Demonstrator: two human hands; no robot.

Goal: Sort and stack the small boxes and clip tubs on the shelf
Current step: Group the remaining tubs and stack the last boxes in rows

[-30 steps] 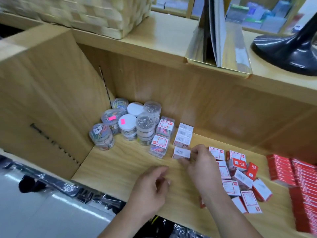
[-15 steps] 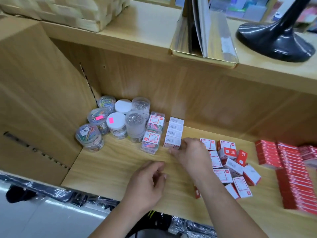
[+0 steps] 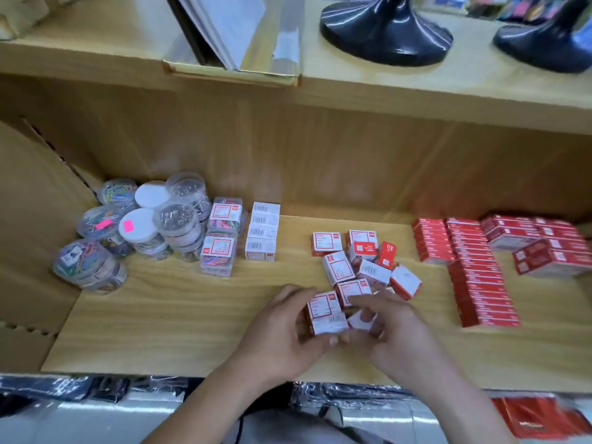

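left hand (image 3: 282, 334): fingers curled round a small box, thumb on its near left edge, gripping it from the left
held box (image 3: 324, 310): one, cardboard cuboid, white face with red frame label, barcode on the near side; above the front middle of the shelf, between both hands
right hand (image 3: 398, 331): fingers bent inward, pinching a second box; exact finger contact blurred
second box (image 3: 362, 320): one, only a white corner shows, just right of the held box
shelf (image 3: 192, 312): light wood-grain board, flat, same wood on back and left wall
loose boxes (image 3: 340, 267): eight counted, red and white card, jumbled at odd angles, centre right just behind the hands; maybe one more, half hidden
barcode boxes (image 3: 262, 232): four, white card, neat row front to back, left of the loose pile
square clip cases (image 3: 217, 254): two seen from the top, clear plastic, coloured clips inside, red-frame labels, just left of the barcode boxes
clip tubs (image 3: 174, 216): seven lids counted, round clear plastic; three hold coloured clips, two metal ones, two have white lids; some stacked; back left corner
pink stickers (image 3: 128, 225): two, on tub lids
red boxes (image 3: 474, 277): many, too blurred to count, flat red card, stacked in rows at right
black bases (image 3: 384, 30): two, glossy, flared, on the upper shelf
gold tray (image 3: 234, 70): one, shiny, holds upright sheets
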